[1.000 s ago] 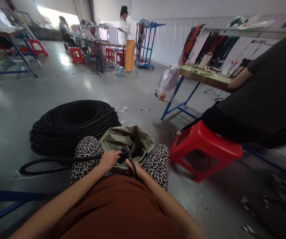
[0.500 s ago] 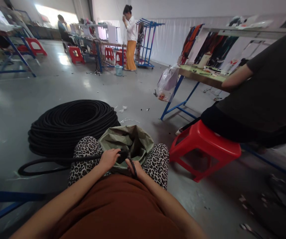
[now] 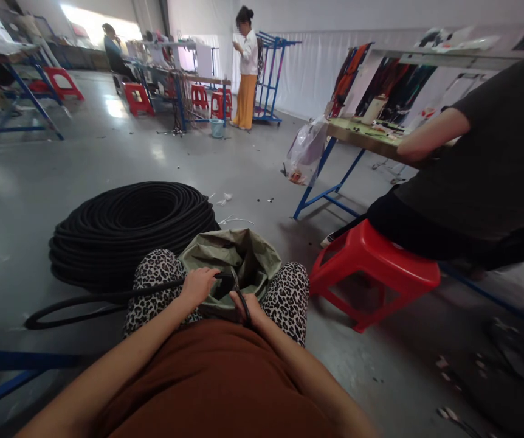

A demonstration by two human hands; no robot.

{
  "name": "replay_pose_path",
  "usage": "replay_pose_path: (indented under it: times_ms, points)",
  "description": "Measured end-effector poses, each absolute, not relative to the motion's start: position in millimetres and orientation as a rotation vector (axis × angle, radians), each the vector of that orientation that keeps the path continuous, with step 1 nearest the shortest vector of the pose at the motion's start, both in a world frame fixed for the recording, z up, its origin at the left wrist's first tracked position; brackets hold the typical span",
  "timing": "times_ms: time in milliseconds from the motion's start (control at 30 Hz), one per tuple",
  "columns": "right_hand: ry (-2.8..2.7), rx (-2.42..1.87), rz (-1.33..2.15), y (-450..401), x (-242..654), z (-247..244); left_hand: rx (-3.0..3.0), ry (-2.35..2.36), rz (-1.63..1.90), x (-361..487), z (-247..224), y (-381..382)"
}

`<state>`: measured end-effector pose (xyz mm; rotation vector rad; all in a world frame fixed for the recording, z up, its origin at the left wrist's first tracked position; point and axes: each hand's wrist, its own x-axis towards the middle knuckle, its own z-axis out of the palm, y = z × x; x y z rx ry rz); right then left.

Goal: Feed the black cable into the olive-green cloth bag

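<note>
My left hand (image 3: 198,287) is closed around a black cord (image 3: 157,288), whose end part reaches past my fingers over the bag. A loop of the cord hangs out to the left. My right hand (image 3: 249,306) grips dark-handled scissors (image 3: 242,298), their blades up against the cord. Between my knees an olive-green bag (image 3: 262,258) stands with its mouth open, right below both hands. The large coil of black cord (image 3: 107,243) lies on the floor beyond my left knee.
A red stool (image 3: 366,267) with a seated person (image 3: 481,164) is at the right, beside a worktable (image 3: 371,141). Another person (image 3: 247,73) stands further back. A blue metal bar (image 3: 20,359) crosses the lower left. White scraps lie near the coil.
The scissor blades have moved slightly and now meet the cord beyond my left hand. The cord loop has shifted a little left. The standing person has lowered their hands and shifted right.
</note>
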<state>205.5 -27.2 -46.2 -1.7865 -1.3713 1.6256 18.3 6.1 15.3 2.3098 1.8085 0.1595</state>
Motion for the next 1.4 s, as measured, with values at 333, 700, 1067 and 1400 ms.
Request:
replay_pose_path:
  times_ms: [333,700,1067,1400]
  points:
    - [-1.103,-1.805,1.704,-23.8,205.4,-49.5,2.292,1.827,0.202,17.2,14.1,9.4]
    - [-0.986,-1.778,1.767,-17.1,202.6,-66.6,2.335,1.94,0.315,5.7,21.8,4.3]
    - [-1.216,-1.589,1.776,-21.9,205.6,-68.0,2.165,1.974,0.395,11.9,11.4,0.1]
    - [-1.237,-1.599,1.797,-22.1,203.4,-64.4,2.157,1.916,0.36,15.8,10.5,-5.0]
